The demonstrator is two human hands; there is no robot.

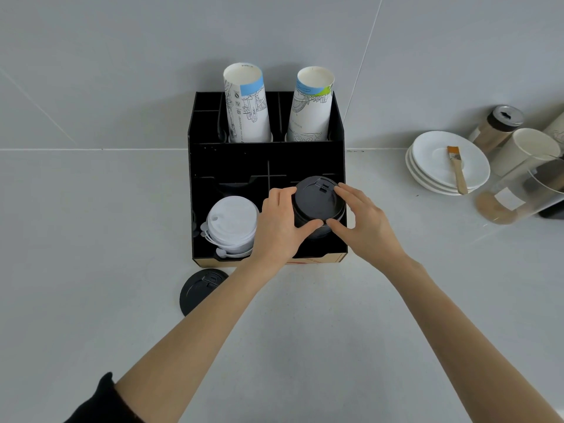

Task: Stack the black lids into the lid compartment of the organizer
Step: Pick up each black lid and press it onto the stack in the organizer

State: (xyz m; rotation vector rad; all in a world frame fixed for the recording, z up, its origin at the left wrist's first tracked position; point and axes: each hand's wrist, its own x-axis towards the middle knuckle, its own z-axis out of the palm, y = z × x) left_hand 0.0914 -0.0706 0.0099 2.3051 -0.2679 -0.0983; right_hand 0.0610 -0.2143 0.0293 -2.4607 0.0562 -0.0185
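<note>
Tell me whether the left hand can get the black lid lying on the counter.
Probably yes, once freed: the left hand grips the lid stack, and the loose lid lies uncovered beside its forearm.

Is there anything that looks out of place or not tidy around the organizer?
Yes. One black lid lies alone on the counter in front of the organizer, outside it, while both hands hold the black lid stack at the front right compartment. A paintbrush resting on the white plates also looks odd.

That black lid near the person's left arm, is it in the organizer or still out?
Out. The single black lid lies flat on the counter just in front of the organizer, partly hidden by the forearm.
</note>
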